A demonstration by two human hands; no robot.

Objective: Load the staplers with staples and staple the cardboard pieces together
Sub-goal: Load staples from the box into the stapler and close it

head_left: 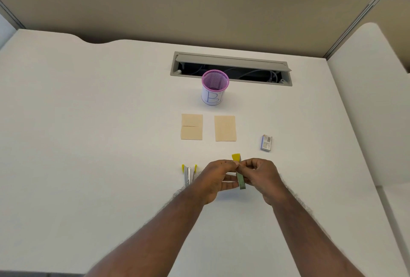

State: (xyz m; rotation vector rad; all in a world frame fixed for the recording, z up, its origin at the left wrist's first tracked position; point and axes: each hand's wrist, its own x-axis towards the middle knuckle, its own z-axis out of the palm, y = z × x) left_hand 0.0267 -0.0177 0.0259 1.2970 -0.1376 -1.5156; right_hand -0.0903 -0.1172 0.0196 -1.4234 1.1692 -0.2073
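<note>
Both hands meet over the worktop (88,121), just nearer than the two cardboard pieces: the left hand (216,180) and right hand (260,177) each pinch one yellow-tipped stapler (240,180), whose middle their fingers hide. A second stapler (188,173) lies opened flat, left of the hands. The left cardboard piece (192,126) shows a crease; the right cardboard piece (225,128) is plain. Beyond them stands one purple mesh cup (214,87), its contents hard to make out. One staple box (266,142) lies right of the cardboard.
</note>
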